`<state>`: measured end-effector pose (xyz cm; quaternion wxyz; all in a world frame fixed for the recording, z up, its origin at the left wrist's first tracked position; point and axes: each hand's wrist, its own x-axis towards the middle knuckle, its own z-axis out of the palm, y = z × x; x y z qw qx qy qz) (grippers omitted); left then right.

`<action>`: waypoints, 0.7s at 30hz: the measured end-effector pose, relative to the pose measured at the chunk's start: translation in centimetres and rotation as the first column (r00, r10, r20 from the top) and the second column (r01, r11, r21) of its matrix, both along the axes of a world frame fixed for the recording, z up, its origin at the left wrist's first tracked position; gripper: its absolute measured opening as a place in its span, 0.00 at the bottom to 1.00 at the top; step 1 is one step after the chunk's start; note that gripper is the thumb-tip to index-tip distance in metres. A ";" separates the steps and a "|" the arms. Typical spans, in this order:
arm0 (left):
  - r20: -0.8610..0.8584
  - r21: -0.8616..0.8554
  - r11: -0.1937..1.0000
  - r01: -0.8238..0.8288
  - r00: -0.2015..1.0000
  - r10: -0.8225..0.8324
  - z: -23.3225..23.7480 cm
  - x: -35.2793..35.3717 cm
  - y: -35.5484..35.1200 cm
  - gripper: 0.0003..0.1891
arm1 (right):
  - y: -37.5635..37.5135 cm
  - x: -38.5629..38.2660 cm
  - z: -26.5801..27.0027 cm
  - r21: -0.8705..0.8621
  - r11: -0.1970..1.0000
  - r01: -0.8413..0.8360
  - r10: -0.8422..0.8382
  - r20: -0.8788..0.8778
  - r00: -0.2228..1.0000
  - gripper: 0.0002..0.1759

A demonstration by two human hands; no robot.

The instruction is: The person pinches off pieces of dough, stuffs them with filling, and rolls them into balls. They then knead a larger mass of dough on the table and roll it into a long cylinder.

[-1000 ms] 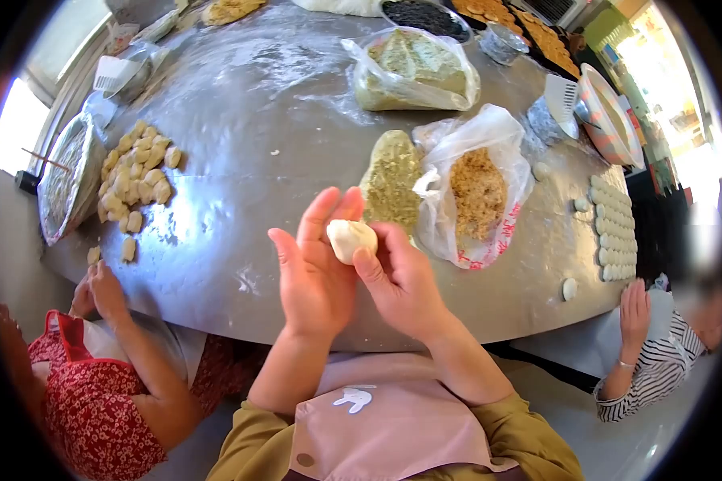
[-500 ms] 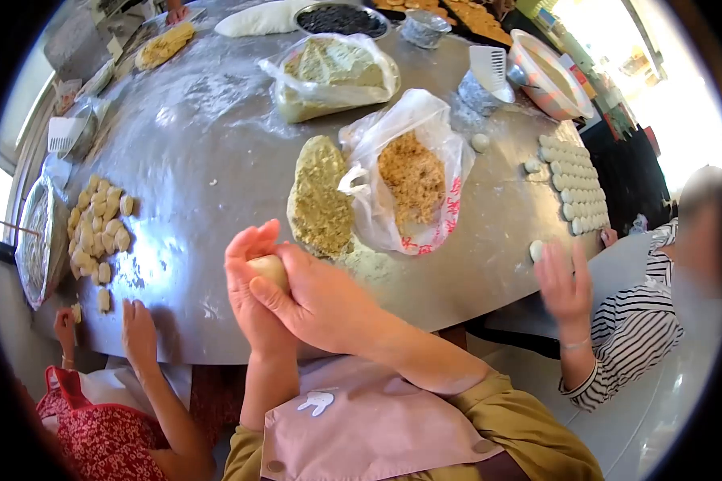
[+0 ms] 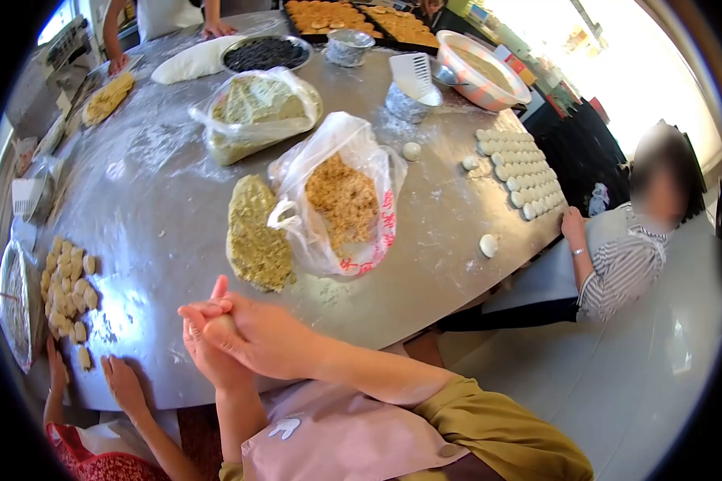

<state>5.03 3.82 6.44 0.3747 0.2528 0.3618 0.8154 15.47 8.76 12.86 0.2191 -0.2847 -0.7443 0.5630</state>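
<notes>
A pale dough ball [image 3: 227, 324] sits between my two hands, mostly hidden by the fingers. Underneath, my left hand [image 3: 210, 358] cups it in the palm. Over the top lies my right hand [image 3: 271, 338], its thumb and fingers closed around the ball. Just beyond them on the steel table rests a greenish, crumbly filling mass [image 3: 257, 236]. Beside that stands an open plastic bag [image 3: 389, 188] with brown crumbly filling [image 3: 341, 196] in it.
Dough pieces [image 3: 70, 284] lie at left near a co-worker's hands [image 3: 124, 385]. Rows of white rounds [image 3: 521, 168] are at right, beside another person [image 3: 618, 264]. Farther back are a bag of green filling [image 3: 265, 108], a bowl of dark filling [image 3: 266, 54], a striped basin [image 3: 485, 76] and baking trays [image 3: 329, 18].
The view has swung right, so table items appear farther left. My hands have closed more over the dough ball. The person at right has lowered a raised hand.
</notes>
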 end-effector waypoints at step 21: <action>0.262 0.141 0.986 0.091 0.957 -0.126 3.4 5.9 3.2 0.26 | 2.3 3.0 -2.0 -0.278 0.953 0.121 -0.193 -0.247 0.950 0.28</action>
